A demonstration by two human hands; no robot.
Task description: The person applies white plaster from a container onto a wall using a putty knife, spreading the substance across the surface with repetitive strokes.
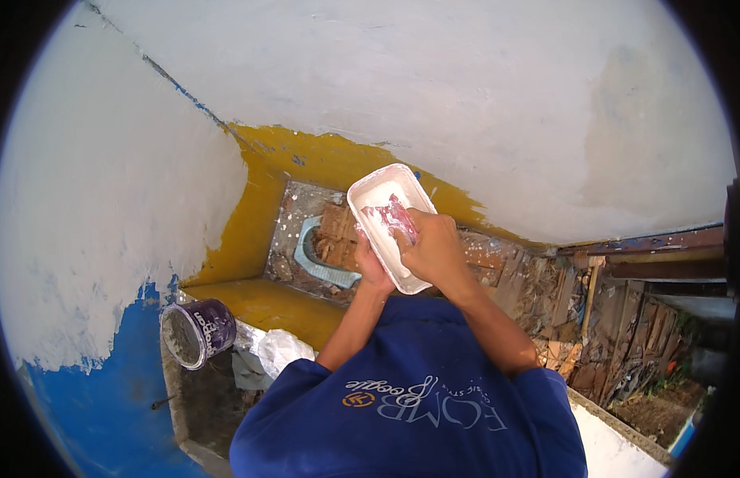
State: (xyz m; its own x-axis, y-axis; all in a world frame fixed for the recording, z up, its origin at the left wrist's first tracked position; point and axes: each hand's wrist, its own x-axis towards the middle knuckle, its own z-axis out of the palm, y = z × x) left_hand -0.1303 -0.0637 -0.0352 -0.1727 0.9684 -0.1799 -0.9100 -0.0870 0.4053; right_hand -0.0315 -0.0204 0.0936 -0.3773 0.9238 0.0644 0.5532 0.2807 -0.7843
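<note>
My left hand [371,259] is wrapped round the near left side of a white rectangular plastic tub [425,280], holding it up in front of my chest. White paste coats the inside of the tub. With its fingers closed, my right hand [435,245] grips a red scraper [398,213] smeared with white paste. The scraper's blade lies inside the tub; its exact shape is partly hidden by my fingers and the paste.
White filler covers much of the walls [370,80] above mustard-yellow [306,155] and blue paint [91,414]. A dark purple bucket [218,323] sits at the left by a crumpled white bag [280,350]. Beneath lie a pale blue-grey squat toilet pan [330,273] and broken boards [593,319].
</note>
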